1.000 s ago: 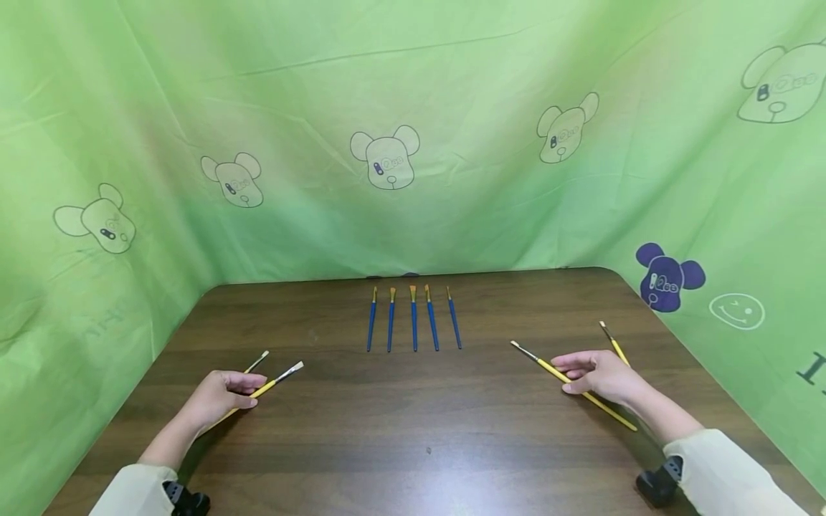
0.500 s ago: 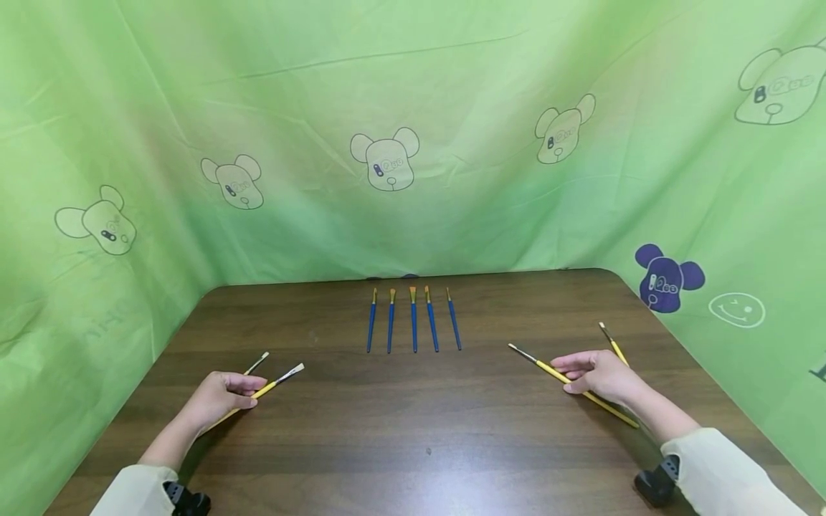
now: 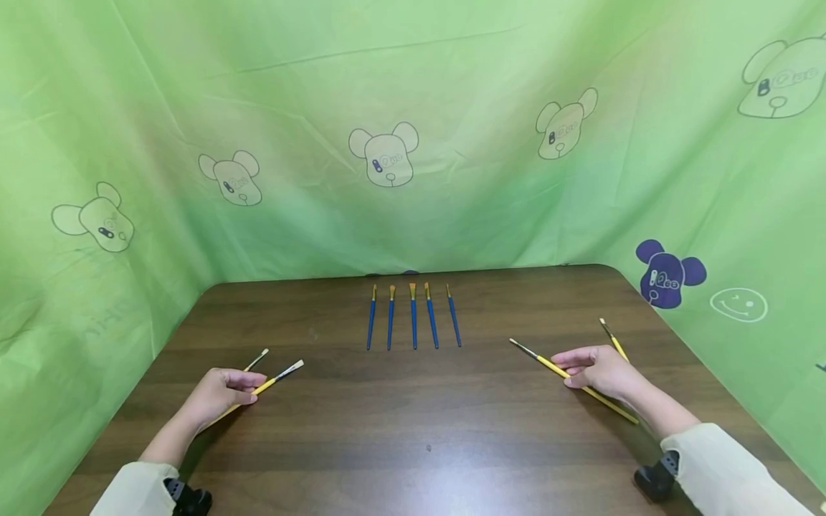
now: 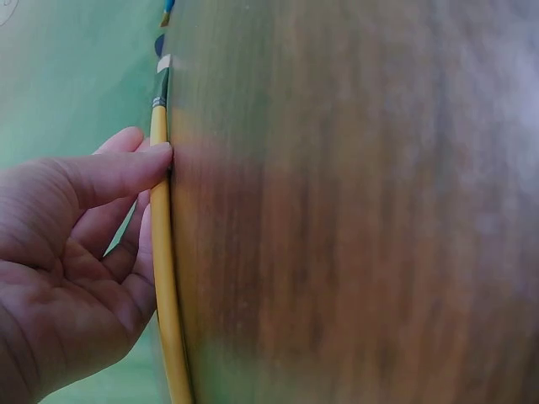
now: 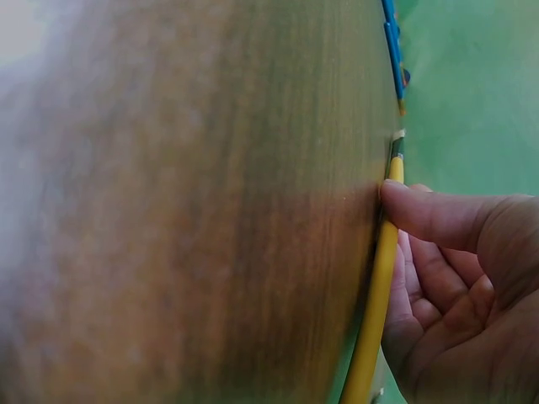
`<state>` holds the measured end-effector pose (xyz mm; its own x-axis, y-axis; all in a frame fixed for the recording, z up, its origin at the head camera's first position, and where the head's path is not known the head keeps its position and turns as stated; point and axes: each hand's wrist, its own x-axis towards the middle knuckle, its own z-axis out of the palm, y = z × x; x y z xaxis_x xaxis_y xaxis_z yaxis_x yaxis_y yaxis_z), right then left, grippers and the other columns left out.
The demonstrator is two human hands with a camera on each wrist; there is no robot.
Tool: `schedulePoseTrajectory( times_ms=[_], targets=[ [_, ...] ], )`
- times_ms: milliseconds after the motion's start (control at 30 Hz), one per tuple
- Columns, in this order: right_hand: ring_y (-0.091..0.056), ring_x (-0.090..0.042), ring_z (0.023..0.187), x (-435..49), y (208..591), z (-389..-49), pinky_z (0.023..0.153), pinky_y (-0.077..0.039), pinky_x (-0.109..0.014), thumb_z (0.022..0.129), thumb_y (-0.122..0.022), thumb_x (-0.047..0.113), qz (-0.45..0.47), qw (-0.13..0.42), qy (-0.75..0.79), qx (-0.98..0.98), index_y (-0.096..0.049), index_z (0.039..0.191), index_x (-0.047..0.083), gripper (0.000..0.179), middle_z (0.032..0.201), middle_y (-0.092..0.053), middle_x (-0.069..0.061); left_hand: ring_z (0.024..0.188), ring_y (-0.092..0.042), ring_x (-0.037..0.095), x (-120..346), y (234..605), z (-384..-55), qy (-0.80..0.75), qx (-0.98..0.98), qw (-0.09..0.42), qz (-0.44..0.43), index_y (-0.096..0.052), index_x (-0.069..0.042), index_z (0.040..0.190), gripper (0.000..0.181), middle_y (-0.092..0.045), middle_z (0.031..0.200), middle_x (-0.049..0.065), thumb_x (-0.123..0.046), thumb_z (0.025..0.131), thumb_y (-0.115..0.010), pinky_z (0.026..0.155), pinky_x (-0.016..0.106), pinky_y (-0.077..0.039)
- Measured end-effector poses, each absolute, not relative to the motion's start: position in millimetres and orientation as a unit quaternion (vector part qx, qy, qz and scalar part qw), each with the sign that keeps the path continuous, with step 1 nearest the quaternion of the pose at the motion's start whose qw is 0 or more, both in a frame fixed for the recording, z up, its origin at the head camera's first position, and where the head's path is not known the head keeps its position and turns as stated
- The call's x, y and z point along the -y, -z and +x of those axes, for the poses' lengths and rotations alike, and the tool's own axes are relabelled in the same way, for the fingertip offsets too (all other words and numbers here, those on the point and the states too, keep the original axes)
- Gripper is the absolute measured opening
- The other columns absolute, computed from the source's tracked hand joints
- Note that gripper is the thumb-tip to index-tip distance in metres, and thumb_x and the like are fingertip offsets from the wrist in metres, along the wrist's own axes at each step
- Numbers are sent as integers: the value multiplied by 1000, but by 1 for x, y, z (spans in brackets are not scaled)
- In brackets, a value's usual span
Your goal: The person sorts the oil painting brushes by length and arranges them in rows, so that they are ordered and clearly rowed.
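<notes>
Left hand [image 3: 219, 395]: clamped on a flat yellow brush [image 3: 266, 385], pinched between thumb [image 4: 126, 175] and fingers. Located at near left of the wooden table [image 3: 387, 430]; white bristles aimed forward and to the right, handle running back under the hand toward the wrist. Just beyond the same hand: a second yellow brush [image 3: 257, 360], showing pale tip and metal ferrule, mostly hidden behind the hand. Cannot tell whether touching the fingers.

Right hand [image 3: 599, 371]: clamped on a slim yellow brush [image 3: 551, 366], likewise gripped between thumb and fingers. Located at right of the table; small pale tip aimed forward and to the left, handle slanting back below the hand. Cannot tell how much of either gripped brush touches the wood. Just behind this hand: a fourth yellow brush [image 3: 618, 348], tip pointing away, lower handle hidden.

Centre, toward the far edge: five blue brushes [image 3: 414, 322] lying side by side in a row, spaced apart, orange-brown bristles away from the viewer. Well apart from both hands.

Surroundings: green cloth [image 3: 310, 107] behind and at both sides, printed with round-eared heads. Pale sleeves [image 3: 729, 462] on both arms.
</notes>
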<state>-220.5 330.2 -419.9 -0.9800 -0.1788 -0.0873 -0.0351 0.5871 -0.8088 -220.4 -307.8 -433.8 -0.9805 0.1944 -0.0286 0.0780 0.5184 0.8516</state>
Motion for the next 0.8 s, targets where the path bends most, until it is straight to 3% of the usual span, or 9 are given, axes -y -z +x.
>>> schedulePoseTrajectory(
  times_ms=[267,800],
  targets=[
    [-65,-12,80,-330,419,-220,69,-52,-21,77,-70,-10,-59,83,454,-885,-61,115,-17,40,99,-70,-22,85,-65,14,306,434,-221,-490,-866,55,83,-65,15,108,34,-69,103,23,8,77,-74,72,20,-53],
    [-63,-13,86,-325,414,-218,67,-51,-23,80,-69,-6,-54,87,458,-883,-61,117,-15,39,100,-70,-19,92,-65,15,298,425,-218,-497,-863,69,58,-64,13,114,36,-69,105,20,0,83,-74,74,20,-53]
  ],
)
